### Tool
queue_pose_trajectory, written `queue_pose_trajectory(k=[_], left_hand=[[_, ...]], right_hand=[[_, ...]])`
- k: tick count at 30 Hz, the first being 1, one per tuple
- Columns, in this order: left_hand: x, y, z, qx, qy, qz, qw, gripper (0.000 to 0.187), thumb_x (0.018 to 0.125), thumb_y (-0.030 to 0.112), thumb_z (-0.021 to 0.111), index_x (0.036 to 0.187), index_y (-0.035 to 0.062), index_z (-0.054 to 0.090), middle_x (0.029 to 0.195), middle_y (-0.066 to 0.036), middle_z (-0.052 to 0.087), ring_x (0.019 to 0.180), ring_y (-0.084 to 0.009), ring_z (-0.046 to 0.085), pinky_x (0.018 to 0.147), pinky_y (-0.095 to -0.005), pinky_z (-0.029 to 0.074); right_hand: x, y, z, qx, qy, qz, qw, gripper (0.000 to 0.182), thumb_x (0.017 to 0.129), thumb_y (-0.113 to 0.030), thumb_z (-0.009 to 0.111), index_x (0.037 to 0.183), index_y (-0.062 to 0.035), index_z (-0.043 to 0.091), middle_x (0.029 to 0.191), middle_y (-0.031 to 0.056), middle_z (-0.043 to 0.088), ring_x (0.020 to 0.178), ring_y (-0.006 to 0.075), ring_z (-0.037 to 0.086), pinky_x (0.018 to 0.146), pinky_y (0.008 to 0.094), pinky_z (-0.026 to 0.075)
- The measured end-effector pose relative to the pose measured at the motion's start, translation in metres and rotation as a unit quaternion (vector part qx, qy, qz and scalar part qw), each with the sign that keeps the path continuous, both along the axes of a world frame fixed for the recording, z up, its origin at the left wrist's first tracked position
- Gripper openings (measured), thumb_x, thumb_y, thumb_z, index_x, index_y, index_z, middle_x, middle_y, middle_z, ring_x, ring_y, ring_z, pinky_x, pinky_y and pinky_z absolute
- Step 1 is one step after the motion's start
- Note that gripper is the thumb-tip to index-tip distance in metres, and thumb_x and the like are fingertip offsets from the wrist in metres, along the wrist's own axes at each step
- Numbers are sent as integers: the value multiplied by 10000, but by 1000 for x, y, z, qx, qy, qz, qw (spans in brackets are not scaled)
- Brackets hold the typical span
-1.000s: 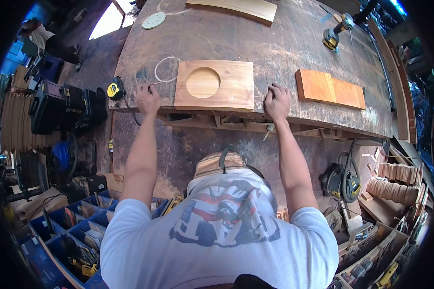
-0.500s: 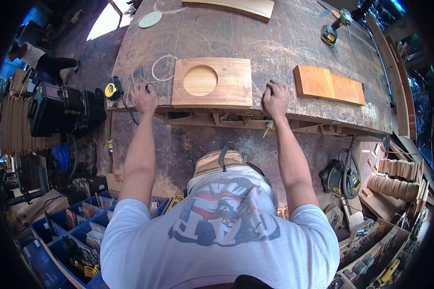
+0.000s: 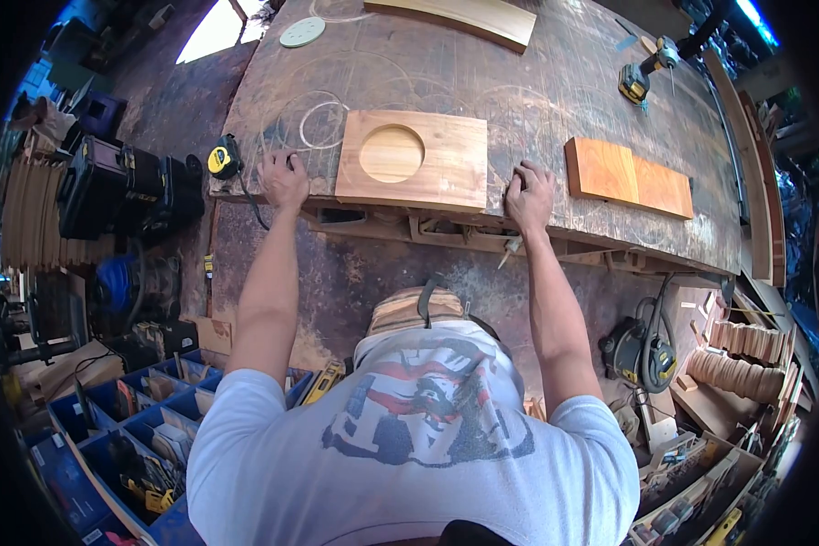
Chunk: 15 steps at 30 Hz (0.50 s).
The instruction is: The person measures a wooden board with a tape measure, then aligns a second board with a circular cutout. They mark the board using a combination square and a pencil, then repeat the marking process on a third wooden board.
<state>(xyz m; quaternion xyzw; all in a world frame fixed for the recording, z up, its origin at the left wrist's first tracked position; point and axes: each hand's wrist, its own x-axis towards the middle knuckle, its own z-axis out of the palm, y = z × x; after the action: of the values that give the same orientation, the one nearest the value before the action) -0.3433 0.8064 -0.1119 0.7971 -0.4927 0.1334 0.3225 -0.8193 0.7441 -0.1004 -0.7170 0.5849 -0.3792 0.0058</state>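
On the near edge of the scarred workbench (image 3: 519, 82), between the person's two hands: one wooden board (image 3: 412, 160), pale, rectangular, lying flat, with a round shallow recess left of its centre; left hand (image 3: 285, 178), knuckles up and fingers curled, resting on the bench top just beside the board's left end, not touching the board as far as shows; whether anything sits under the palm cannot be told; right hand (image 3: 530, 196), fingers bent, resting on the bench just beside the board's right near corner, thumb side toward the wood; whether it grips anything cannot be told; yellow tape measure (image 3: 221, 158), on the bench corner, near the left hand; reddish plank (image 3: 630, 178), flat, to the right of the right hand and apart from it; cordless drill (image 3: 644, 73), yellow and black, far right of the bench; round sanding disc (image 3: 301, 33), far left; long pale board (image 3: 455, 16), at the far edge
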Motion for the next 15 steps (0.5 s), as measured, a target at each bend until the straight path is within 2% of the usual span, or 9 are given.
queue_pose_trajectory(k=[15], left_hand=[[-2, 0, 3, -4, 11, 9, 1000, 159, 892, 248, 659, 997, 179, 758, 1114, -62, 651, 1104, -322, 579, 980, -480, 454]], right_hand=[[0, -1, 1, 7, -2, 4, 1000, 203, 833, -104, 666, 1000, -69, 777, 1179, 76, 728, 1086, 334, 600, 993, 430, 486]])
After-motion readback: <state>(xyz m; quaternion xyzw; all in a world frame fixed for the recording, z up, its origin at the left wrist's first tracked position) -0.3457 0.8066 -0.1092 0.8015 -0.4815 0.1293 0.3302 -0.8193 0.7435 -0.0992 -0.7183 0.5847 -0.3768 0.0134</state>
